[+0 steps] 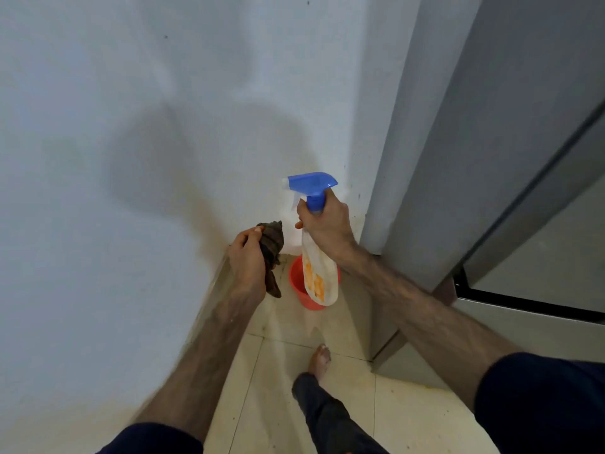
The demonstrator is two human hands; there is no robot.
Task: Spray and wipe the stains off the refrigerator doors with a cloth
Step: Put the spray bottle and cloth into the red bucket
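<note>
Fingers of the left hand (246, 261) curl tight around a crumpled dark brown cloth (272, 249), so that grip is closed on it. The right hand (327, 224) wraps the neck of a see-through spray bottle with a blue trigger top (313, 188), held up over a small red plastic bucket (299, 285) on the pale tiled floor (409, 417). The tall grey refrigerator (465, 132) stands to the right, beside the white wall (131, 93). A bare foot (321, 357) is on the floor.

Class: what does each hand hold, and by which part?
Left hand: brown cloth, bunched in its grip. Right hand: spray bottle, by the neck under the blue trigger head.
</note>
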